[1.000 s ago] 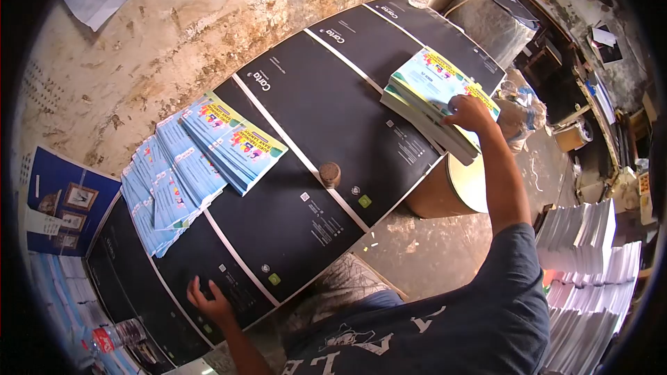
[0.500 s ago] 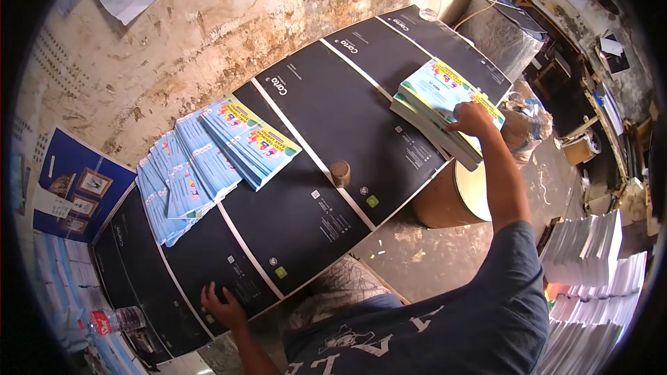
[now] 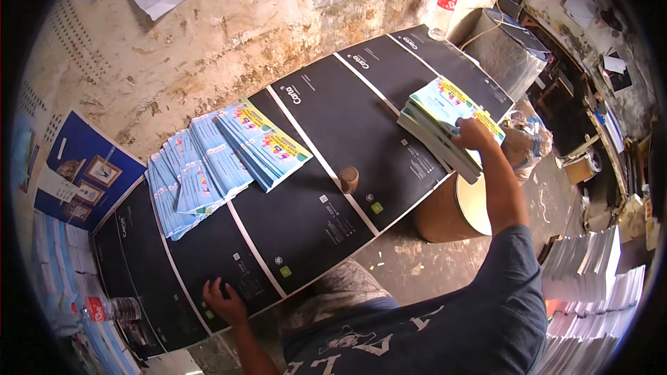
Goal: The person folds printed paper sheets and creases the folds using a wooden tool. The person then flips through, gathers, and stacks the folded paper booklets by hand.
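Observation:
My right hand [image 3: 474, 134] rests on the near side of a stack of colourful booklets [image 3: 441, 107] at the right end of the black table [image 3: 326, 111]; its fingers are bent over the top cover, and whether they grip anything is unclear. Low over the table's near left edge, my left hand [image 3: 224, 300] has its fingers apart and holds nothing. Fanned piles of light-blue booklets [image 3: 201, 160] lie on the left half of the table. Between the two groups stands a small brown cylinder [image 3: 349, 179].
A plastic bottle [image 3: 442, 10] stands at the table's far right corner, and another bottle [image 3: 111, 308] lies at the left. A round drum [image 3: 455, 210] is beside the near right edge. Paper stacks [image 3: 582, 264] rise at the lower right.
The view has shifted, so the table and booklets appear lower and further right. My right hand stays at the right stack; my left hand stays near the front edge, fingers still apart.

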`<move>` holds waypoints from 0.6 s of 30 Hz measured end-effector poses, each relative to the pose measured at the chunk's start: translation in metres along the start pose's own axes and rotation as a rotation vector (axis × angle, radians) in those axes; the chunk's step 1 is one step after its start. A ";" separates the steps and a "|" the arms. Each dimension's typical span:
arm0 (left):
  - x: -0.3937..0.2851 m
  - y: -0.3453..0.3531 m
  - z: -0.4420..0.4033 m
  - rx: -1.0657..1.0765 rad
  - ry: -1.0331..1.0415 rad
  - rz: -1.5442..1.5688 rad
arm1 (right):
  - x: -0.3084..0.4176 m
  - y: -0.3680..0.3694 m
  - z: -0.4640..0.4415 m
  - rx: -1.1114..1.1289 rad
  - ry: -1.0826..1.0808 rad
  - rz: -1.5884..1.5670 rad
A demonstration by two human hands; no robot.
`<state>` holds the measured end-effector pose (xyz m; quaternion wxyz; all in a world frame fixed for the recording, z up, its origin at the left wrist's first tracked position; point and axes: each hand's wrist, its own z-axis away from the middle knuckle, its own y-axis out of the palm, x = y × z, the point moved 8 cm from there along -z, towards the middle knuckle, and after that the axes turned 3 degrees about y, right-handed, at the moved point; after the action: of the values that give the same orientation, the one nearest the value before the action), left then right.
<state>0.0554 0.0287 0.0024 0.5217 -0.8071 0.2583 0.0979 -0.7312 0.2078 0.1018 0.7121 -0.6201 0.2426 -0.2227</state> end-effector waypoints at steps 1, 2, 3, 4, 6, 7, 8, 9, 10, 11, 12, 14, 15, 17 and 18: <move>-0.001 0.001 -0.001 0.007 0.008 0.000 | 0.005 -0.005 0.007 -0.067 0.043 -0.014; -0.001 0.000 0.000 0.015 0.017 0.000 | 0.012 -0.007 0.013 -0.046 0.057 -0.013; 0.000 -0.001 0.000 -0.001 0.014 0.008 | 0.011 -0.003 0.015 -0.073 0.098 0.034; 0.001 0.000 0.000 -0.018 -0.002 0.051 | 0.008 -0.014 0.021 -0.165 0.116 0.056; 0.002 -0.004 0.004 -0.045 -0.030 0.100 | -0.004 -0.045 0.034 -0.382 0.073 0.095; -0.001 -0.007 0.002 -0.061 -0.026 0.161 | 0.001 -0.076 0.048 -0.513 0.019 0.110; -0.004 -0.010 0.001 -0.069 -0.021 0.221 | -0.002 -0.102 0.062 -0.578 0.028 0.127; -0.008 -0.015 0.001 -0.073 -0.026 0.230 | 0.002 -0.139 0.085 -0.688 -0.027 -0.025; -0.017 -0.023 -0.002 -0.081 0.015 0.278 | 0.020 -0.176 0.107 -0.627 0.008 0.007; -0.027 -0.031 -0.007 -0.090 0.056 0.323 | 0.033 -0.205 0.125 -0.545 0.106 -0.022; -0.038 -0.038 -0.014 -0.098 0.052 0.324 | 0.058 -0.233 0.145 -0.575 -0.021 -0.067; -0.063 -0.045 -0.028 0.015 -0.080 0.586 | 0.111 -0.270 0.182 -0.596 -0.170 -0.128; -0.084 -0.052 -0.037 0.063 -0.083 0.695 | 0.151 -0.278 0.195 -0.513 -0.269 -0.121; -0.134 -0.075 -0.057 0.183 0.075 0.807 | 0.229 -0.261 0.203 -0.359 -0.511 -0.113; -0.156 -0.084 -0.062 0.296 0.139 0.902 | 0.268 -0.252 0.214 -0.368 -0.689 -0.165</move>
<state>-0.0397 0.0492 0.1629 0.5180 -0.5363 0.6282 0.2222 -0.3926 0.1744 0.3571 0.6085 -0.7931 -0.0252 -0.0112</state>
